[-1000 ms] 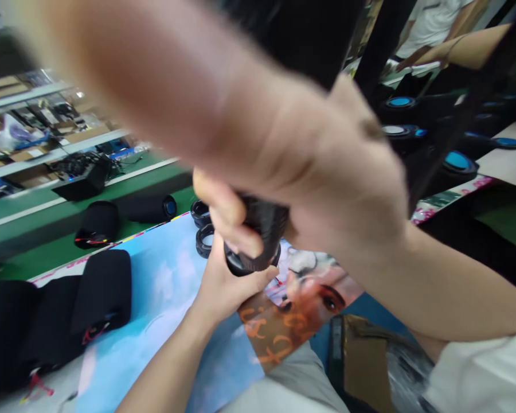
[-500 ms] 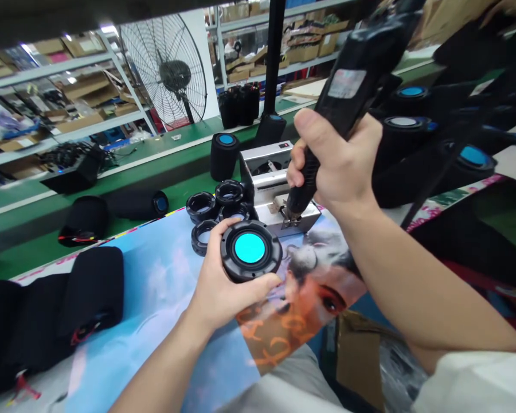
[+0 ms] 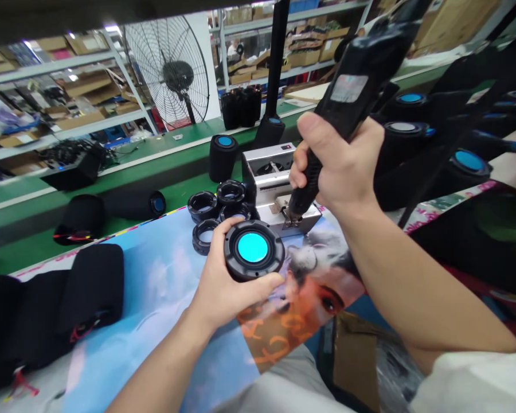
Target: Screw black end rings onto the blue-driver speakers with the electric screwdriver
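Observation:
My left hand (image 3: 227,287) grips a round black speaker (image 3: 254,249) with a bright blue centre, its face turned up toward me. Wrapped around a black electric screwdriver (image 3: 327,126) is my right hand (image 3: 344,158). The screwdriver slants down to the left, and its tip meets the front of a silver screw feeder (image 3: 279,189); whether a screw is on the bit is too small to tell. Several black rings (image 3: 203,205) lie beside the feeder, just behind the speaker in my left hand.
Several black cloth-covered cylinders (image 3: 92,289) with red wires lie at the left. More blue-topped cylinders (image 3: 468,163) stand at the right. A printed sheet (image 3: 155,310) covers the bench; a green conveyor (image 3: 184,183) runs behind it. A large fan (image 3: 176,74) stands beyond.
The view has shifted very slightly. My left hand and the speaker sit a little further right; the screwdriver tip stays at the feeder.

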Demonstrator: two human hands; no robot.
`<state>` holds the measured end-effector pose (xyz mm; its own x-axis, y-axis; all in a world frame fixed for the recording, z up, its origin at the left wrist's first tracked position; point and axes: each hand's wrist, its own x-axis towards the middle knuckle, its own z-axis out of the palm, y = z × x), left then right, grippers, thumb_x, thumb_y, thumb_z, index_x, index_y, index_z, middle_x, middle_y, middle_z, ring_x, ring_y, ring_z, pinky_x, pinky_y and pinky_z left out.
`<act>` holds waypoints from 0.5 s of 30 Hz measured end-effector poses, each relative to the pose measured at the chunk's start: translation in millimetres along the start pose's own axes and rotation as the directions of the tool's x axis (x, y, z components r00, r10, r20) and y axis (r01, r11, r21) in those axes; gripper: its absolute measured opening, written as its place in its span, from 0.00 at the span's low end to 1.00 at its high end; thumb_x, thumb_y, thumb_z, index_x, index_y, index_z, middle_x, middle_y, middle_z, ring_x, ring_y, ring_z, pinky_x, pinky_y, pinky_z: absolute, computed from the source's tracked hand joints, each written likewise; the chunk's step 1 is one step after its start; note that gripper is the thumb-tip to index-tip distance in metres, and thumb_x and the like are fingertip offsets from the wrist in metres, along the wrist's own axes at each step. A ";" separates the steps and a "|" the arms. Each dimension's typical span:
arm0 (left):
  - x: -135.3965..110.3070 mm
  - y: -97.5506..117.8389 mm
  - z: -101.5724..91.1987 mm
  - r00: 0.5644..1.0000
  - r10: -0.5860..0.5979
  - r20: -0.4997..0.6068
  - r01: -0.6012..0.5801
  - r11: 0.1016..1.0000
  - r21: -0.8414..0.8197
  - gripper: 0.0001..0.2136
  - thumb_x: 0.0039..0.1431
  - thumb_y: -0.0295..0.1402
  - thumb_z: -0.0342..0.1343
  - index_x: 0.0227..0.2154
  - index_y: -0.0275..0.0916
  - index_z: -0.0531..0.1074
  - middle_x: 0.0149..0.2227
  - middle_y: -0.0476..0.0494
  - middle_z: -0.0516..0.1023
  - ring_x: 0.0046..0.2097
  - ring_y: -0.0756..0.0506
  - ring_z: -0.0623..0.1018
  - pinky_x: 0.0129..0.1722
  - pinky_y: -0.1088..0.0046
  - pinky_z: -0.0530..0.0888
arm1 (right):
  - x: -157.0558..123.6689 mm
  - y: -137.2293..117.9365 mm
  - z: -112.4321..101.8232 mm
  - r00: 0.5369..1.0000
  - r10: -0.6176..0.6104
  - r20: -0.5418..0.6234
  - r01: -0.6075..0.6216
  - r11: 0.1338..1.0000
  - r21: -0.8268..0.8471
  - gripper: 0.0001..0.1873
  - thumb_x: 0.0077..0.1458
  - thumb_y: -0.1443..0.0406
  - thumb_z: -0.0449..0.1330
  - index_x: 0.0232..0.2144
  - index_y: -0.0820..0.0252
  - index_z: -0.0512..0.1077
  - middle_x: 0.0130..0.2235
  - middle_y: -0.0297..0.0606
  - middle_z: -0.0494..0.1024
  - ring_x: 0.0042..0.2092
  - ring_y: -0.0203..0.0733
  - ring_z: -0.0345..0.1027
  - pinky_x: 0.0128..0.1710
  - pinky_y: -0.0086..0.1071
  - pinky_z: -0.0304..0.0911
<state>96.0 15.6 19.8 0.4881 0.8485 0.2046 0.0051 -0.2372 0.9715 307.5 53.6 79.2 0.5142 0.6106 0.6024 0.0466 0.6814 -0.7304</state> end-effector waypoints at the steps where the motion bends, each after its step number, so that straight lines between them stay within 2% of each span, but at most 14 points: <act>1: -0.2 -0.5 0.2 1.000 0.006 -0.002 -0.006 1.000 0.000 0.40 0.44 0.41 0.79 0.57 0.44 0.64 0.51 0.43 0.84 0.50 0.38 0.86 0.54 0.60 0.81 | -1.6 3.9 -2.6 0.999 0.032 0.026 -0.032 0.999 0.006 0.27 0.51 0.50 0.77 0.23 0.56 0.66 0.16 0.28 0.66 0.12 0.35 0.56 0.09 0.31 0.48; 5: -1.2 -2.1 1.3 0.999 0.022 -0.026 -0.022 1.000 -0.005 0.40 0.44 0.39 0.79 0.58 0.44 0.64 0.50 0.44 0.85 0.49 0.39 0.87 0.53 0.61 0.81 | -5.7 -0.2 -10.3 0.988 0.135 0.080 -0.137 0.990 0.018 0.30 0.46 0.46 0.79 0.20 0.58 0.67 0.15 0.29 0.66 0.11 0.38 0.55 0.06 0.33 0.49; 7: -1.2 -2.4 1.3 0.999 0.026 -0.030 -0.026 1.000 0.001 0.40 0.43 0.39 0.79 0.58 0.44 0.64 0.50 0.44 0.85 0.49 0.39 0.87 0.52 0.62 0.81 | -4.1 -11.1 -8.7 0.996 0.085 0.034 -0.086 0.994 0.060 0.28 0.45 0.49 0.80 0.20 0.58 0.69 0.16 0.29 0.66 0.11 0.37 0.55 0.07 0.34 0.49; 9: -0.9 -2.2 0.8 0.999 0.028 -0.030 -0.028 1.000 0.010 0.40 0.43 0.40 0.79 0.57 0.44 0.65 0.50 0.44 0.85 0.49 0.39 0.87 0.52 0.61 0.81 | -0.6 -19.7 -4.3 0.999 -0.016 -0.029 0.019 0.996 0.092 0.25 0.44 0.51 0.81 0.22 0.58 0.71 0.16 0.28 0.66 0.13 0.36 0.56 0.08 0.33 0.49; 11: -0.5 -1.6 0.1 0.999 0.026 -0.027 -0.025 1.000 0.012 0.40 0.43 0.40 0.79 0.57 0.44 0.64 0.50 0.44 0.85 0.49 0.39 0.87 0.52 0.61 0.81 | 2.7 -19.9 0.0 0.994 -0.095 -0.054 0.099 0.991 0.088 0.25 0.45 0.52 0.81 0.22 0.58 0.71 0.16 0.29 0.66 0.13 0.36 0.57 0.08 0.32 0.48; 15: -0.2 -1.0 -0.6 1.000 0.024 -0.011 -0.024 1.000 0.011 0.39 0.44 0.40 0.79 0.57 0.44 0.64 0.49 0.44 0.85 0.48 0.39 0.87 0.52 0.61 0.81 | 1.4 0.1 -0.8 0.996 -0.086 -0.011 0.086 0.995 0.044 0.27 0.53 0.50 0.77 0.23 0.58 0.68 0.16 0.28 0.67 0.12 0.35 0.57 0.08 0.30 0.50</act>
<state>95.3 16.0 18.9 0.4782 0.8477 0.2297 0.0031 -0.2632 0.9647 308.9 54.2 79.7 0.5172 0.5455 0.6595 0.0529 0.7488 -0.6607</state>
